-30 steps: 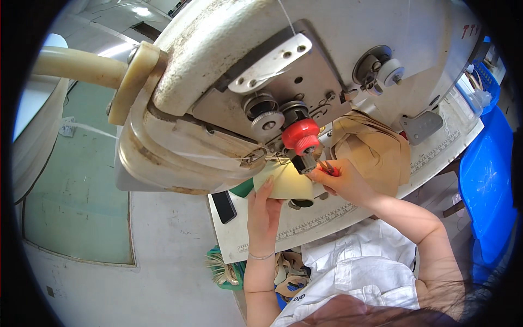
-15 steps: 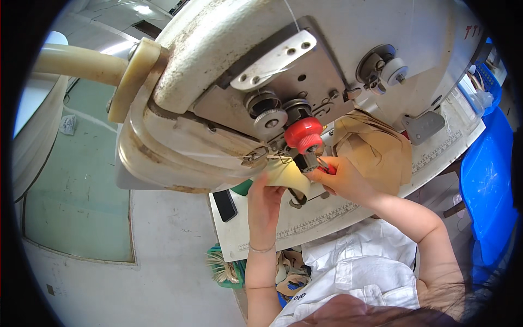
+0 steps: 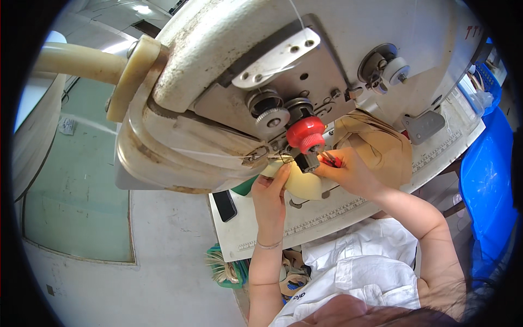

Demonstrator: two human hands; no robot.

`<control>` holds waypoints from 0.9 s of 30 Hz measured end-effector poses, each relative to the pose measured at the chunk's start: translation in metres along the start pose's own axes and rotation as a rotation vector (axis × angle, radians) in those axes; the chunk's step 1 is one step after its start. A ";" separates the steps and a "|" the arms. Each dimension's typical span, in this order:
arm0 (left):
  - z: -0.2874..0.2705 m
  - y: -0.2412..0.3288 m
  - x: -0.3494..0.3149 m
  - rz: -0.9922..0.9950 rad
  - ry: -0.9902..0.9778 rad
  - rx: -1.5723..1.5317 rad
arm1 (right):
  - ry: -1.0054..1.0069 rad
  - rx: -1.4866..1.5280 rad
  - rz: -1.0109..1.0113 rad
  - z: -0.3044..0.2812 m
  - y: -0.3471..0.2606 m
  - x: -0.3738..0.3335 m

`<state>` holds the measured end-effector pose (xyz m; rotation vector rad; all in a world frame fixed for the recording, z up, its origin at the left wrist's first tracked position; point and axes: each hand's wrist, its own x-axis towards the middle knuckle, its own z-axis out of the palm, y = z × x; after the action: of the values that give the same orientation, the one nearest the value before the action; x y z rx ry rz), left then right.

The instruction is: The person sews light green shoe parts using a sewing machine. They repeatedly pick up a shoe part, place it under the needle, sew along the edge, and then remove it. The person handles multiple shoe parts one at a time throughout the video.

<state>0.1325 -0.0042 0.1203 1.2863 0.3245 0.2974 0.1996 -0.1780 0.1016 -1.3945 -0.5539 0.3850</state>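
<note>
A large cream sewing machine head (image 3: 348, 49) fills the upper view, with a red knob (image 3: 305, 134) on its face. My left hand (image 3: 271, 191) reaches up under the machine, its fingers lying on a pale yellow piece (image 3: 305, 184) at the needle area. My right hand (image 3: 348, 173) is closed on a small red-handled tool (image 3: 332, 160), probably thread snips, just right of the red knob. Tan fabric (image 3: 378, 147) lies bunched behind my right hand on the white table (image 3: 256, 237).
A dark phone (image 3: 224, 205) lies on the table's left part. A ruler strip (image 3: 338, 210) runs along its front edge. A blue bin (image 3: 487, 185) stands at the right. A basket of scraps (image 3: 226, 270) sits on the floor below the table.
The view has drifted slightly. My right hand has shifted a little with the red-handled tool near the needle; my left hand stays on the pale piece.
</note>
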 end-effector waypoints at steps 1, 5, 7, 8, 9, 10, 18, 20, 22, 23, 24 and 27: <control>-0.005 0.000 0.004 -0.020 -0.016 -0.017 | 0.018 -0.006 0.008 0.002 0.001 0.000; -0.014 0.003 0.009 -0.084 -0.076 -0.144 | 0.052 0.012 0.030 0.008 0.005 -0.001; -0.006 0.011 -0.003 -0.090 -0.091 -0.248 | 0.061 0.017 0.028 0.009 0.006 0.001; -0.002 0.013 -0.009 -0.101 -0.100 -0.301 | 0.072 0.006 0.030 0.009 0.009 0.001; 0.000 0.012 -0.012 -0.078 -0.112 -0.225 | 0.083 -0.004 0.032 0.009 0.011 0.000; 0.001 0.011 -0.015 -0.054 -0.124 -0.149 | 0.102 -0.011 0.013 0.010 0.009 0.000; 0.012 0.009 -0.021 0.163 -0.032 0.341 | 0.121 -0.091 -0.074 0.010 0.003 0.000; 0.010 0.010 -0.019 0.168 -0.019 0.374 | 0.098 -0.052 -0.030 0.008 0.005 -0.001; 0.004 0.010 -0.011 0.166 -0.038 0.366 | 0.084 -0.038 0.012 0.008 0.006 -0.003; 0.001 0.012 -0.007 0.170 -0.047 0.361 | 0.082 -0.046 0.025 0.008 0.004 -0.004; -0.003 0.013 -0.002 0.149 -0.061 0.334 | 0.079 -0.053 0.037 0.008 0.003 -0.005; -0.008 0.013 0.004 0.116 -0.086 0.292 | 0.067 -0.032 0.057 0.011 0.020 -0.007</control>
<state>0.1326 0.0077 0.1310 1.6040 0.2260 0.2991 0.1889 -0.1707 0.0822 -1.4514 -0.4684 0.3755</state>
